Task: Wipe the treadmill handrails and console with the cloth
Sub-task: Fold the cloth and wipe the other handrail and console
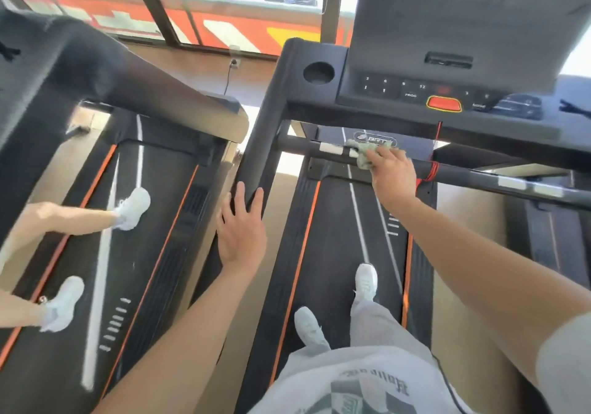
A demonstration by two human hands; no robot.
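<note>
I stand on a black treadmill belt (339, 253). My right hand (391, 175) presses a crumpled pale green cloth (364, 154) onto the black front crossbar handrail (307, 146), just right of a silver grip sensor. My left hand (241, 231) rests flat, fingers apart, on the end of the left side handrail (268, 125). The console (447, 71), with number keys and a red stop button (444, 103), sits above the crossbar. A red safety cord (431, 170) is wrapped round the bar right of my hand.
A second treadmill (128, 221) stands close on the left; another person's legs and white shoes (132, 204) are on its belt. Its dark handrail (144, 84) reaches toward mine. Windows and a wall socket (234, 61) lie ahead. A cup holder (318, 72) is beside the console.
</note>
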